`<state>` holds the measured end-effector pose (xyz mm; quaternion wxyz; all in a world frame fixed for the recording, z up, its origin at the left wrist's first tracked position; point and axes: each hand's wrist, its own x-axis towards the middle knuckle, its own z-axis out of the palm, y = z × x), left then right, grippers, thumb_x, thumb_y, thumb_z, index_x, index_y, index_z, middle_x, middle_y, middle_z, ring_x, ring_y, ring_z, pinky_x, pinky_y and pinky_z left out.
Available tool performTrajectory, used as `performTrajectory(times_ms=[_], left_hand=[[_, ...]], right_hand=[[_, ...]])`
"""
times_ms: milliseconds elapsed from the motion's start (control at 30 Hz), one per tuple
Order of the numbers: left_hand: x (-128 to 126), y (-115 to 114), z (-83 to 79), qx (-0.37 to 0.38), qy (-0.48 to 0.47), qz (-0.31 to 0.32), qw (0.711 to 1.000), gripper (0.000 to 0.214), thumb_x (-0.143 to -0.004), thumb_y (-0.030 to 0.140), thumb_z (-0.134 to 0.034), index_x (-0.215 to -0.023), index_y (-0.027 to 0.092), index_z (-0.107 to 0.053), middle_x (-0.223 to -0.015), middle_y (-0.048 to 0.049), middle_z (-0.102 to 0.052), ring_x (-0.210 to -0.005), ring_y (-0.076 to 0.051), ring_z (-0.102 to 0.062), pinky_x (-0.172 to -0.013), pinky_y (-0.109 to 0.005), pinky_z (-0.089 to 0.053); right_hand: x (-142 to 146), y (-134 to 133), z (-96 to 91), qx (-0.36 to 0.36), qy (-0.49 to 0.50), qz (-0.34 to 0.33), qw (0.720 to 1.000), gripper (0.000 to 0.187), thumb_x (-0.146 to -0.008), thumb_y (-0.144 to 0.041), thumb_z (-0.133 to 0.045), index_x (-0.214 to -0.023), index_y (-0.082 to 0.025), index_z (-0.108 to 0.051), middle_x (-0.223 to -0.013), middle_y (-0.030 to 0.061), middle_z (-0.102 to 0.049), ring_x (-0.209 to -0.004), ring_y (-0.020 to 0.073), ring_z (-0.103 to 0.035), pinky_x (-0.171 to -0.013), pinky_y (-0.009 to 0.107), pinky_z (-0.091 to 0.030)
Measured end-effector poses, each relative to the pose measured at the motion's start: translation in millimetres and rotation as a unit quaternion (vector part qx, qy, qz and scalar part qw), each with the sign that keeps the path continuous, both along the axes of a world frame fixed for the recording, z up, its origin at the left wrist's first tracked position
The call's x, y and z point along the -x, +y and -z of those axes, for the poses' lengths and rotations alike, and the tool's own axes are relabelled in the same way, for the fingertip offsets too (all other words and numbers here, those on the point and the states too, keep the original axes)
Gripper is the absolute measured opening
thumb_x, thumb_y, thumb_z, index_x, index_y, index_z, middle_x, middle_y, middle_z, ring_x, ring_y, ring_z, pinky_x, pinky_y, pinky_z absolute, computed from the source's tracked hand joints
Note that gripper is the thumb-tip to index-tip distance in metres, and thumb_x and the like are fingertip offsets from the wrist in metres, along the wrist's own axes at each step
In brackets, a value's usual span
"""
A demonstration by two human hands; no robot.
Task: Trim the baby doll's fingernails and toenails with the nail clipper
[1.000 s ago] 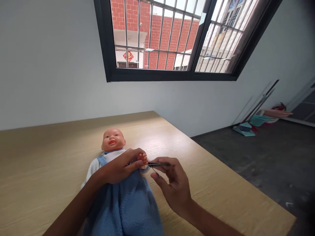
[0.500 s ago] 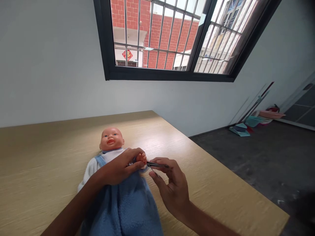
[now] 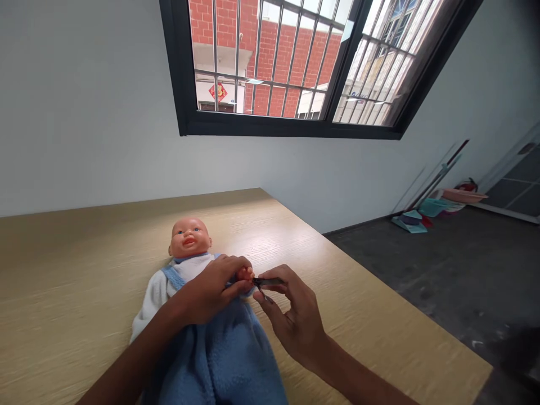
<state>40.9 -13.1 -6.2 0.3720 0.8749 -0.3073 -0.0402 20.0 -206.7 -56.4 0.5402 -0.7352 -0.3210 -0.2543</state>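
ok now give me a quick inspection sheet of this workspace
surface: light wood-grain table
job's things: baby doll on its back, white top, blue fleece cloth over its lower body; slim dark metal nail tool
clutter: teal and pink plastic items on the floor by the wall
hands: left hand holds the doll's small pink hand or foot, cannot tell which; right hand holds the tool in its fingers
cables: nothing seen
surroundings: barred window, red brick building outside, grey concrete floor
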Motion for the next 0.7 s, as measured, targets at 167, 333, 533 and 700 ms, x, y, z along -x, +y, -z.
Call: performTrajectory(times_ms=[167, 333, 533, 700], left_hand=[[0.7, -0.8, 0.8, -0.012, -0.011, -0.002, 1.0, 0.016, -0.101, 0.033, -0.049, -0.097, 0.02, -0.057, -0.092, 0.001, -0.061, -0.085, -0.017, -0.049, -0.078, -0.029, -0.039], [1.2, -0.4, 1.8, -0.015, -0.019, -0.008, 1.0, 0.014, -0.1, 0.032, -0.051, -0.097, 0.021, -0.058, -0.091, 0.0011, -0.061, -0.085, -0.017, -0.05, -0.078, -0.029, -0.039], [0.0, -0.5, 4.6, -0.011, -0.021, -0.006, 1.0, 0.01, -0.098, 0.029, -0.051, -0.099, 0.022, -0.058, -0.092, 0.0007, -0.062, -0.086, -0.018, -0.051, -0.079, -0.03, -0.039], [-0.9, -1.2, 5.1, -0.001, -0.028, 0.002, 1.0, 0.007, -0.097, 0.025, -0.051, -0.096, 0.021, -0.057, -0.091, 0.0015, -0.062, -0.085, -0.017, -0.051, -0.08, -0.03, -0.04]], right_hand=[[0.7, -2.1, 1.7, 0.013, -0.039, 0.006, 0.999, 0.019, -0.094, -0.014, -0.059, -0.112, -0.022, -0.056, -0.095, 0.001, -0.063, -0.086, 0.0133, -0.067, -0.076, 0.027, -0.061], [-1.1, -1.0, 4.9, 0.033, -0.115, 0.022, 0.993, 0.028, -0.091, -0.014, -0.064, -0.117, -0.02, -0.054, -0.101, 0.005, -0.064, -0.09, 0.016, -0.066, -0.076, 0.028, -0.059], [0.1, 2.1, 4.0, 0.093, -0.185, 0.041, 0.978, 0.026, -0.091, -0.013, -0.065, -0.115, -0.017, -0.055, -0.101, 0.01, -0.066, -0.091, 0.0195, -0.067, -0.076, 0.03, -0.059], [4.4, 4.4, -2.5, 0.136, -0.22, 0.049, 0.965, 0.021, -0.09, -0.003, -0.06, -0.108, -0.014, -0.058, -0.097, 0.0122, -0.067, -0.089, 0.0208, -0.065, -0.074, 0.033, -0.058]])
